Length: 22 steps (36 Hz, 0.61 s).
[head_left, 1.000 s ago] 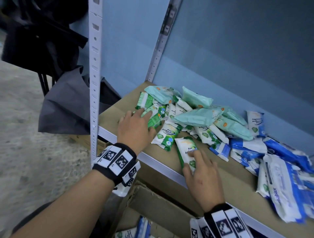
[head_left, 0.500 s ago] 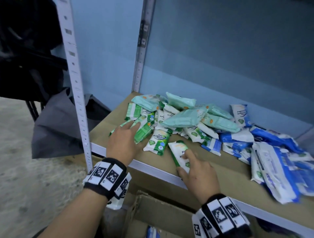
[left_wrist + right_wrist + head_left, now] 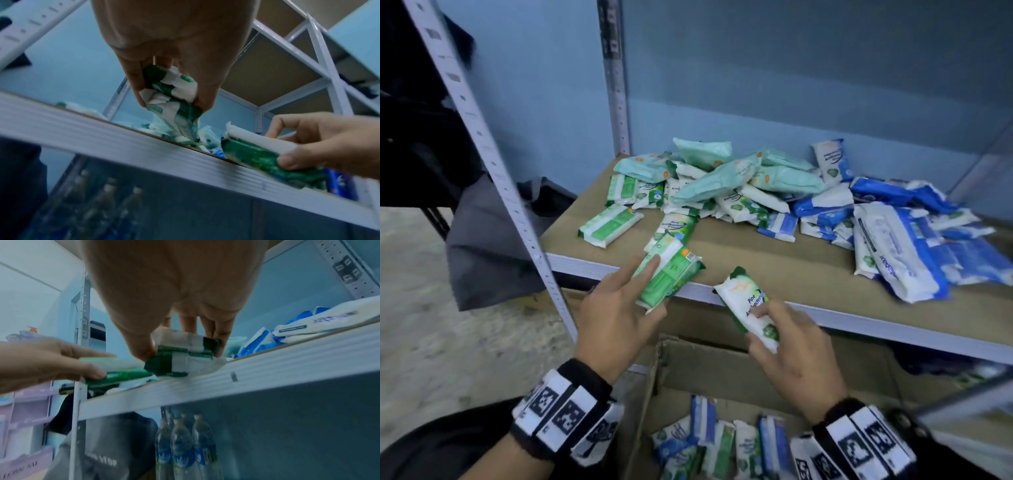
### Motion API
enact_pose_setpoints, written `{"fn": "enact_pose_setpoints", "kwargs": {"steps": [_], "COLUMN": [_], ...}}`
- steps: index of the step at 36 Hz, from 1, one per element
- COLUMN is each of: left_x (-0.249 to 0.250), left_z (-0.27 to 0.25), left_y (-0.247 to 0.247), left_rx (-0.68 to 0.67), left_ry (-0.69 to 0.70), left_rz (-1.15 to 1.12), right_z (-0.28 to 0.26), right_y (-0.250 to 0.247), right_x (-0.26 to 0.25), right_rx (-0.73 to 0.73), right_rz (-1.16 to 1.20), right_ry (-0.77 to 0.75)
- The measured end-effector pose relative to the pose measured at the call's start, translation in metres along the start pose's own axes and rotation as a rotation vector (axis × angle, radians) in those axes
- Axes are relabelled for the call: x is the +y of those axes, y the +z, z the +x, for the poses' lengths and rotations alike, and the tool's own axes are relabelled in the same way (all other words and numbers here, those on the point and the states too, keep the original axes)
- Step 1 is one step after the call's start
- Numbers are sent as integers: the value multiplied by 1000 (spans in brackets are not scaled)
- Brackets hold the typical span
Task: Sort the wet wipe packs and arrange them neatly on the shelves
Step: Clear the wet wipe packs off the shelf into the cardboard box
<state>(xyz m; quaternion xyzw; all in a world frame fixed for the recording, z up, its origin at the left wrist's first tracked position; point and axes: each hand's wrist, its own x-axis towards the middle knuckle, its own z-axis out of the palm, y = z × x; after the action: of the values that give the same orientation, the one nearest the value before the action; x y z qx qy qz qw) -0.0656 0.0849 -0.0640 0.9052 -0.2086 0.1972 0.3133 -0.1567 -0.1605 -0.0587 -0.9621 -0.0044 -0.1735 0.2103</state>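
— What has each hand got?

— The left hand (image 3: 616, 315) pinches a green-and-white plastic wipe pack (image 3: 667, 277), its printed back face up, thumb under and fingers on top; the left wrist view shows the same grip (image 3: 174, 91). The pack sits over the white metal front edge of the brown board shelf (image 3: 774, 260). The right hand (image 3: 794, 356) has its grip closed round a second white pack with green ends (image 3: 751, 310), label side up, held just in front of that shelf edge; the right wrist view shows thumb and fingers clamped on its end (image 3: 185, 353).

— And the rest of the packs?

— A loose heap on the shelf: pale mint-green soft packs (image 3: 719, 174) on top at the back, green-and-white ones (image 3: 609, 224) to the left, blue-and-white ones (image 3: 822, 209) and larger blue-striped packs (image 3: 893, 260) to the right. Below the hands an open brown cardboard box (image 3: 722, 363) holds more packs standing on edge (image 3: 722, 445).

— Anything lower down?

— Clear plastic water bottles with blue labels (image 3: 183, 449) under the shelf.
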Motion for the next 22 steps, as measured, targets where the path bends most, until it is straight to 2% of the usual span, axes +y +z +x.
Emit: {"fn": "enact_pose_setpoints", "kwargs": {"steps": [5, 8, 11, 16, 19, 22], "left_x": [26, 34, 32, 28, 26, 26], "left_z": [-41, -63, -82, -98, -108, -123], "left_y": [24, 40, 60, 103, 127, 150], "left_rx": [-87, -169, -330, -775, -971, -1088], "left_ry": [45, 79, 68, -27, -65, -47], "left_rz": [-118, -86, 6, 164, 206, 254], "right_z": [-44, -67, -88, -107, -120, -132], "right_y": [20, 32, 41, 61, 85, 114], "right_x": [24, 43, 62, 89, 102, 112], "right_rx": [22, -71, -245, -633, -812, -995], "right_rz": [69, 95, 88, 25, 22, -4], "right_ry": [-29, 6, 93, 259, 293, 266]}}
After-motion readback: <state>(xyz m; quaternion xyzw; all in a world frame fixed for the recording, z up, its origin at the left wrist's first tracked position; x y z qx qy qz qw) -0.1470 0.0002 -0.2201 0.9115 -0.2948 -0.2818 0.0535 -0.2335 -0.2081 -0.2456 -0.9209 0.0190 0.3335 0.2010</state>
